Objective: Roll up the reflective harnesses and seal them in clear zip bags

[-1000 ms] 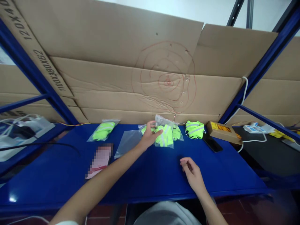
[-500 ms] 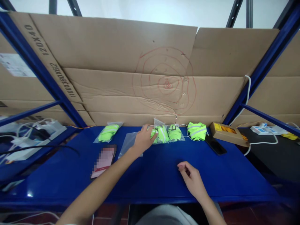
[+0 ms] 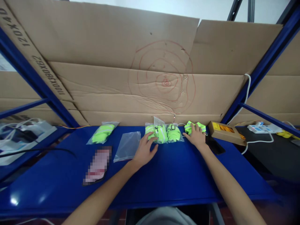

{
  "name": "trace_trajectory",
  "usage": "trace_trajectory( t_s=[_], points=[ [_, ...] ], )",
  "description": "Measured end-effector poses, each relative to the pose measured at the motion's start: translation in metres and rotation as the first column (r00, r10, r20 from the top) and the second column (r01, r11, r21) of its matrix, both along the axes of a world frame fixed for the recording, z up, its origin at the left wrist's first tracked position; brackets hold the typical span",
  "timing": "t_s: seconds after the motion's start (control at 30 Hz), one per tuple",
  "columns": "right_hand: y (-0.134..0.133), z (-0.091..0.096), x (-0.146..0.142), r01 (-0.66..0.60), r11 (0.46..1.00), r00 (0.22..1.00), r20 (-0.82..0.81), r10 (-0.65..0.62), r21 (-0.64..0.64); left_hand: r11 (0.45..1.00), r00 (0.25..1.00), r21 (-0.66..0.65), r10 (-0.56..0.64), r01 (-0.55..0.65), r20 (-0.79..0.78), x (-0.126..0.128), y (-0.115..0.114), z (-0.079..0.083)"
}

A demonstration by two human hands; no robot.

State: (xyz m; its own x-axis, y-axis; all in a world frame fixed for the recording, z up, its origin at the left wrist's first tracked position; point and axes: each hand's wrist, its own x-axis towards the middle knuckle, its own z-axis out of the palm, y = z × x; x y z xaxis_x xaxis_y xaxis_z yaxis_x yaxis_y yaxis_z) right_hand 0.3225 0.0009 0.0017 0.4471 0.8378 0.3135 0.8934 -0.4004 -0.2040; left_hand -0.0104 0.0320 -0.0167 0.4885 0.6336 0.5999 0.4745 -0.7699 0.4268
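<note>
My left hand (image 3: 146, 151) is open, its fingers spread at the near edge of some neon yellow-green bundles with grey reflective strips, packed in clear bags. Its fingertips reach the leftmost of these bagged bundles (image 3: 150, 128). Beside it stand a second bagged bundle (image 3: 161, 133) and a third (image 3: 174, 133) with a black buckle. My right hand (image 3: 198, 136) rests with parted fingers over an unbagged neon reflective bundle (image 3: 188, 128), hiding part of it. Left of my left hand lies a flat clear plastic bag (image 3: 127, 146).
Another bagged neon bundle (image 3: 103, 132) sits at the back left, above a phone-like slab (image 3: 97, 165) that is pixelated. A dark phone (image 3: 217, 147) and an open cardboard box (image 3: 226, 132) lie at the right. Cardboard (image 3: 105, 84) walls the back; blue posts (image 3: 260, 64) flank the table.
My right hand has moved forward from the table's front onto the unbagged neon bundle. My left hand has drawn back slightly toward me, uncovering more of the bagged bundles and the flat bag.
</note>
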Motion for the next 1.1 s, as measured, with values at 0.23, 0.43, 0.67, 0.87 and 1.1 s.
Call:
trace_trajectory(
  t_s=[0.23,0.43,0.67,0.87,1.1],
  points=[
    [0.005,-0.021,0.005,0.056,0.985,0.977,-0.212,-0.020,0.162,0.947,0.943,0.077,-0.299,0.312,-0.144,0.004,-0.037,0.011],
    [-0.017,0.015,0.037,0.193,0.862,0.858,-0.507,0.083,0.468,0.610,0.873,-0.627,-0.390,0.484,0.294,0.012,-0.033,0.011],
    [-0.034,0.033,-0.007,0.174,0.867,0.290,-0.866,0.408,0.467,0.639,0.821,-0.546,-0.260,0.541,0.509,0.013,-0.028,0.001],
    [-0.056,0.024,-0.085,-0.126,0.941,-0.172,-0.941,0.292,0.315,0.838,0.733,-0.136,-0.369,0.528,0.572,0.003,-0.028,0.012],
    [-0.057,0.004,-0.118,-0.330,0.927,-0.283,-0.955,0.085,0.180,0.748,0.798,-0.277,-0.574,0.603,0.184,-0.001,-0.030,0.023]
  ],
)
